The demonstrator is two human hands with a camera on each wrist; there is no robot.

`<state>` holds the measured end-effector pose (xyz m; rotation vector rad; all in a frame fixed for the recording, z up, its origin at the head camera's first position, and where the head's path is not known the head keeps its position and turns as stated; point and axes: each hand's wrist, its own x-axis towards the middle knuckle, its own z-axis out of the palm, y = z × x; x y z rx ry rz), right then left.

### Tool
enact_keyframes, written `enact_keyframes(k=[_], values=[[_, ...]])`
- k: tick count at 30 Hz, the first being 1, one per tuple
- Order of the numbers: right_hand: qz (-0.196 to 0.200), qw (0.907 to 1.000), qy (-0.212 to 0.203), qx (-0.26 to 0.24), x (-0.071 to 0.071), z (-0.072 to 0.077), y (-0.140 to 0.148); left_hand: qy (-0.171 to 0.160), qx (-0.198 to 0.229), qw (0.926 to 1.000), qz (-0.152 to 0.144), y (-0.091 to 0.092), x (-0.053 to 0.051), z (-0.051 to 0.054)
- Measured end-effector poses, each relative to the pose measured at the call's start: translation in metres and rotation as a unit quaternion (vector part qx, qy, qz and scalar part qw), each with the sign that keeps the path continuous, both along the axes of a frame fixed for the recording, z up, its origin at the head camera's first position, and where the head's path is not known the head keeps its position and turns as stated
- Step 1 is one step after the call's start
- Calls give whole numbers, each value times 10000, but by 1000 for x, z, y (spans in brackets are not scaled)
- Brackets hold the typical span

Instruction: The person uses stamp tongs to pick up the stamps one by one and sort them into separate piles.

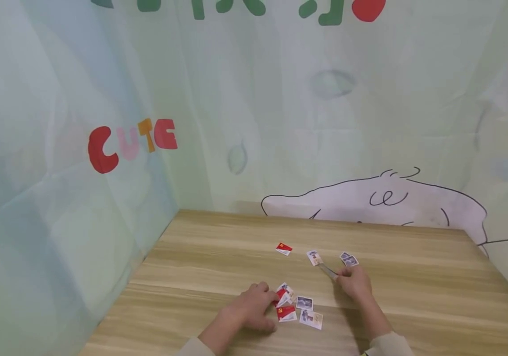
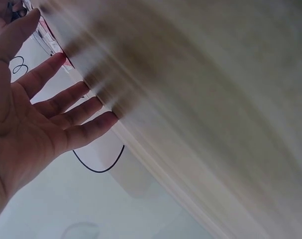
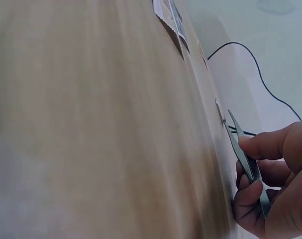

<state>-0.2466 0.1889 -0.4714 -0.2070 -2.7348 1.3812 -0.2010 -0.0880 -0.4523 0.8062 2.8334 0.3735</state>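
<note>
My right hand [image 1: 355,284] holds metal tweezers [image 1: 328,270] between thumb and fingers. Their tips reach a pale stamp [image 1: 313,257] lying on the table; in the right wrist view the tweezers [image 3: 244,159] have their two tips slightly apart. My left hand [image 1: 254,305] rests its fingertips on the tabletop beside a small cluster of stamps, fingers extended and spread in the left wrist view. That cluster holds red-and-white stamps [image 1: 286,313], a grey-violet stamp [image 1: 304,303] and a pale pictorial stamp [image 1: 311,319]. Some overlap near my left fingertips.
Farther back on the wooden table [image 1: 200,257] lies a red-and-white stamp [image 1: 284,248]. Overlapping grey-violet stamps [image 1: 349,259] sit just beyond my right hand. A printed cloth backdrop [image 1: 258,123] rises along the table's back and left edges.
</note>
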Motion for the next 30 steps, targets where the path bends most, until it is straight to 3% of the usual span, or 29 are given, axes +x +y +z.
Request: enact_keyframes(k=[8,19,30], values=[[3,9996,9,-276,8,7,-5,-51,-9,9999,116,-1,-2,3],[107,9998,-3,-181,13,8,-6,-103,-29,9998,139,-2,-2,5],[381,9987,-259,-228,28,9,-6,-88,-105,9999,56,0,1,4]])
